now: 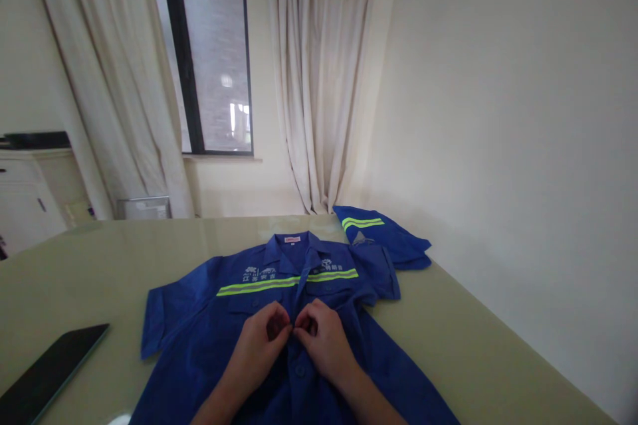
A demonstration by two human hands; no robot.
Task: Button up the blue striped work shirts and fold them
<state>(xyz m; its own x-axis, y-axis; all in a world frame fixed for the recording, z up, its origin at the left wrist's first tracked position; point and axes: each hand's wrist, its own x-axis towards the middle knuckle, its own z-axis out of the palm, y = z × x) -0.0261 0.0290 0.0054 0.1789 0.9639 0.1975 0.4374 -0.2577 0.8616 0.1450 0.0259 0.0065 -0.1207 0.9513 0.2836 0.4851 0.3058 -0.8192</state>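
A blue short-sleeved work shirt (pixel 199 352) lies front up and spread out, its collar away from me. A yellow-green reflective stripe (pixel 259 287) runs across the chest below white printed lettering. Over the front opening, my left hand (pixel 264 335) pinches the shirt's edge between thumb and forefinger. My right hand (pixel 321 335) pinches the placket from the other side, with the fingertips of both hands almost touching. Whatever button sits between them is hidden by the fingers. Lower on the placket, a dark button (pixel 300 370) shows.
A folded blue garment (pixel 383 239) with a reflective stripe lies past the shirt's right sleeve, by the wall. At the left of the pale green table (pixel 119 246) is a dark flat tablet-like object (pixel 52 372). Curtains (pixel 323 80) and a window (pixel 214 53) stand behind.
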